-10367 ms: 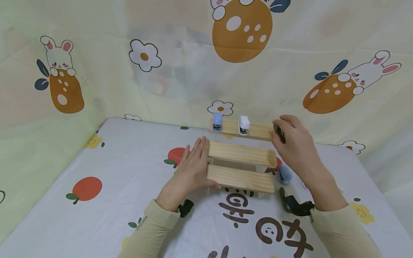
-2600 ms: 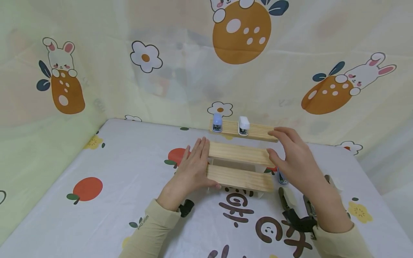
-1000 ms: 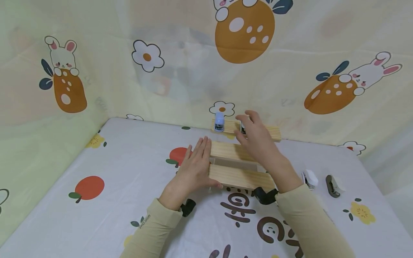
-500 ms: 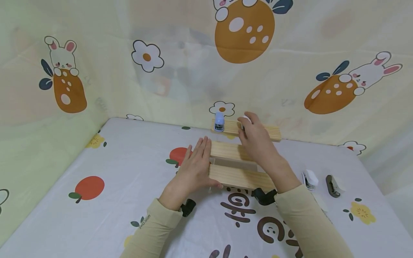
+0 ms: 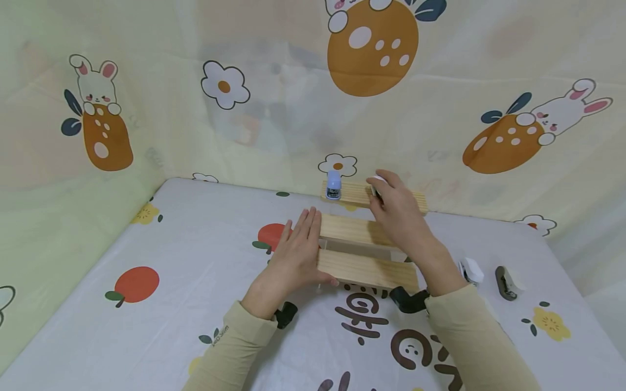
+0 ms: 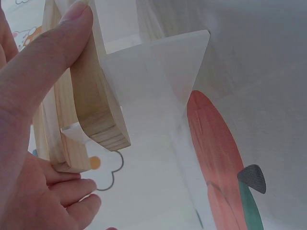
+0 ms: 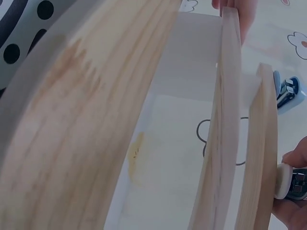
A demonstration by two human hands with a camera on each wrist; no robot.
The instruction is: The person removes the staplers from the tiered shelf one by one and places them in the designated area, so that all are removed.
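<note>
A three-step wooden rack has a front board (image 5: 367,270), a middle board (image 5: 349,229) and a rear board (image 5: 353,194), joined by translucent side panels (image 6: 153,67). At its left end my left hand (image 5: 292,255) rests with fingers straight, its thumb (image 6: 72,33) on the front board. My right hand (image 5: 400,217) pinches a small white stapler (image 5: 378,183) at the rear board, right of centre. Fingers partly cover this stapler; whether it touches the board, I cannot tell. A light blue stapler (image 5: 333,185) stands at the rear board's left end.
On the cloth-covered table (image 5: 205,304), right of my right forearm, lie another white stapler (image 5: 471,270) and a grey stapler (image 5: 508,283). A printed curtain (image 5: 274,125) hangs right behind the rack. Black wrist cameras (image 5: 408,300) sit on both wrists.
My right hand has gone from the rear board's right end to the white stapler, gripped it and shifted it slightly right. The dark stapler it held earlier is gone from it. My left hand stays put.
</note>
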